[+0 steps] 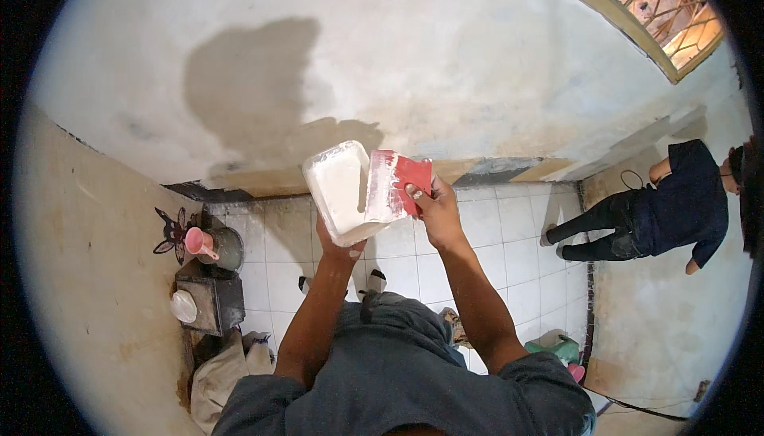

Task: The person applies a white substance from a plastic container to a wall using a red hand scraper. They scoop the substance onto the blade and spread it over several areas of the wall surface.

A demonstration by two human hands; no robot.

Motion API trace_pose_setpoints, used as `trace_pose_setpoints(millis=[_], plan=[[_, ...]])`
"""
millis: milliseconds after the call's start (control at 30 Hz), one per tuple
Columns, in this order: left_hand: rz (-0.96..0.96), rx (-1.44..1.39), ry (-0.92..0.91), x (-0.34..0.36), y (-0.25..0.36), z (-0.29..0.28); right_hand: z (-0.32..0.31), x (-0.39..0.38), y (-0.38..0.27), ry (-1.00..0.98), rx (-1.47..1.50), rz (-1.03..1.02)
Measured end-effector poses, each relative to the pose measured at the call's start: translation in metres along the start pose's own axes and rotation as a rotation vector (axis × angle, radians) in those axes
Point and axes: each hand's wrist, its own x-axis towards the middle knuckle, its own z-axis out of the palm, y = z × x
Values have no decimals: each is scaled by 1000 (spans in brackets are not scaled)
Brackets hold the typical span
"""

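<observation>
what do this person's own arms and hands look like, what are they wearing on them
Both forearms are bare from above the elbow down: the sleeves of a dark grey top are pushed or rolled up near the elbows. The left hand and right hand wear no gloves. No watch, band or ring shows on either wrist. A pale smear, like white paste, sits on the right hand's fingertips.

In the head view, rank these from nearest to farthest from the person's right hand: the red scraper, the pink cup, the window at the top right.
1. Red scraper: in the right hand itself, over the white tray.
2. Pink cup: far to the left, on the bucket by the wall.
3. Window: farthest, at the upper right.
</observation>
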Motion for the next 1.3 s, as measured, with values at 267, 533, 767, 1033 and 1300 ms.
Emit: trace_pose_setpoints(millis=[267,533,767,1033,1300], plan=[[170,234,61,11,18,-9,-19,69,11,74,399,86],[278,445,30,-13,64,-21,12,143,33,192,541,133],[192,189,6,-18,121,-31,89,201,-98,282,597,-61],[87,182,67,-16,146,-34,63,116,-69,322,469,-158],[43,209,148,-21,165,-48,35,168,78,291,486,114]])
